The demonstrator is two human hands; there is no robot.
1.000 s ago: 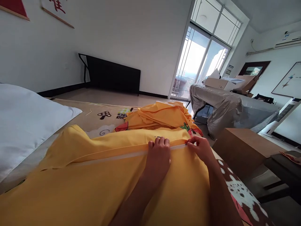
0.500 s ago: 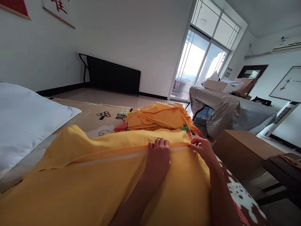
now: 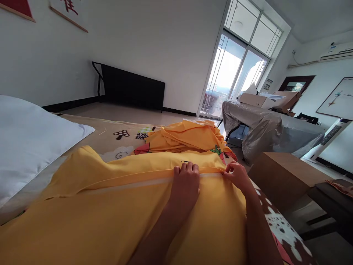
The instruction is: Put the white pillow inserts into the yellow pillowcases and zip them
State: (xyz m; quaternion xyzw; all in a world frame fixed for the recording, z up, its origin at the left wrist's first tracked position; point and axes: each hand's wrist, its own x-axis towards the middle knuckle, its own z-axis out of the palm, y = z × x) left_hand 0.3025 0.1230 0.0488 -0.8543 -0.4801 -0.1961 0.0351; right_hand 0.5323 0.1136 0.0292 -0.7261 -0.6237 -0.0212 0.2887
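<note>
A yellow duvet cover (image 3: 91, 224) lies spread over the bed. A pale zipper strip (image 3: 132, 183) runs along its opening beneath a folded yellow flap (image 3: 121, 179). My left hand (image 3: 186, 184) rests on this seam, its fingers curled over the flap and closed on the cloth. Farther right, thumb and forefinger of my right hand (image 3: 235, 174) pinch the zipper's right end near the cover's edge; the small part between the fingertips is mostly hidden. Behind the seam sits a bunched orange-yellow cloth (image 3: 190, 135) with printed carrots at its edges.
A white pillow (image 3: 35, 143) lies at the left on the patterned bed sheet (image 3: 107, 136). To the right stand a wooden box-like cabinet (image 3: 286, 169), a dark stool (image 3: 333, 198) and furniture under plastic sheeting (image 3: 250, 117). A black folded frame (image 3: 132, 86) leans against the far wall.
My right hand has shifted slightly right along the seam, still pinching. My left hand stays in place on the flap.
</note>
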